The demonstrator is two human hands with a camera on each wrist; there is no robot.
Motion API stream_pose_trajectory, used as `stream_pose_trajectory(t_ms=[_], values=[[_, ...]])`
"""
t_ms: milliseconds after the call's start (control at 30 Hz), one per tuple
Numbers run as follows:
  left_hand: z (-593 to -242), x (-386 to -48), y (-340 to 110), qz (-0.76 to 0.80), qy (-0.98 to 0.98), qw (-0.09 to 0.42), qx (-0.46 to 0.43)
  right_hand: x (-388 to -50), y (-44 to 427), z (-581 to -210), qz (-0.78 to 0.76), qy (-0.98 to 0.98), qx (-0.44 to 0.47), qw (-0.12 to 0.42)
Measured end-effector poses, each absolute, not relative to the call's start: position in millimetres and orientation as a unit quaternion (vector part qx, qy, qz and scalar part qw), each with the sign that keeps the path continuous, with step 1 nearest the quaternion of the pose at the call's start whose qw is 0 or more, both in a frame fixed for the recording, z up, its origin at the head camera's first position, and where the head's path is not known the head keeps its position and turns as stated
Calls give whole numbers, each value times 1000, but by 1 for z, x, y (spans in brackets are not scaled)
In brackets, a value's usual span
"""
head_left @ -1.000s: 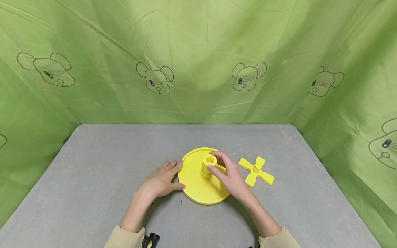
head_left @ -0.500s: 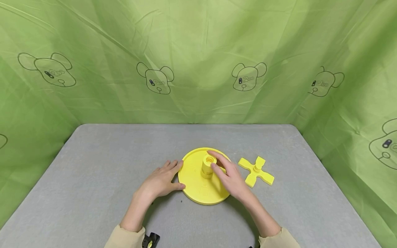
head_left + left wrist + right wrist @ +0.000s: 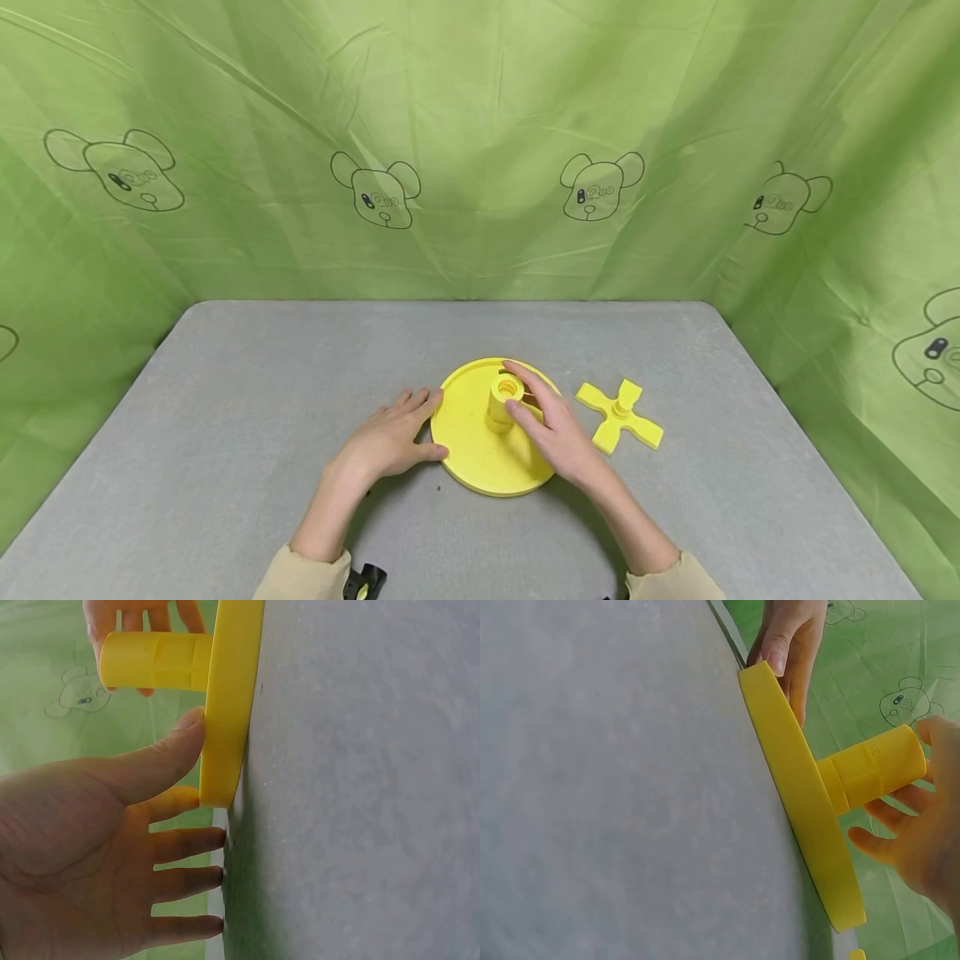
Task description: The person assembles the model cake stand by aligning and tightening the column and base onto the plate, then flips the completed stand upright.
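A round yellow disc [image 3: 465,433] with a raised rim lies flat on the grey table. At its middle stands an upright yellow cylindrical post [image 3: 501,414], hollow and ridged inside its top. My left hand [image 3: 384,442] rests at the disc's left side, its thumb and index finger touching the rim; the other fingers reach straight to the table in the left wrist view. Spread loosely around the post, my right hand [image 3: 557,433] has its thumb against the upper part, and some fingers [image 3: 870,840] stand apart from it. Part of the disc is hidden beneath the right hand.
A yellow four-armed cross piece [image 3: 621,410], with a short stub at its centre, lies right of the disc. Green curtains [image 3: 480,100] with printed bear heads enclose the grey table [image 3: 262,400] at the back and sides.
The right index finger has straightened and shifted farther behind the post, while the thumb has moved slightly about the post's side. The left hand, disc and cross piece stay in place.
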State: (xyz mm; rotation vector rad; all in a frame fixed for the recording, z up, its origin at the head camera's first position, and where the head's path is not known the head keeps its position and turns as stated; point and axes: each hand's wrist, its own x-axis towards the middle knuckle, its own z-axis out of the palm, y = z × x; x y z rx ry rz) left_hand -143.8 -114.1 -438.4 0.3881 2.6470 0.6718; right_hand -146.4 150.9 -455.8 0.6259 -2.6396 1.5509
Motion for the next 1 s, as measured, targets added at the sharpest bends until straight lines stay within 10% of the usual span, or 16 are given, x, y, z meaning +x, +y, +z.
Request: stream_pose_trajectory(t_ms=[1000], values=[[-437, -143, -114, 240, 942, 189, 139, -147, 152, -456, 503, -841, 196, 14]])
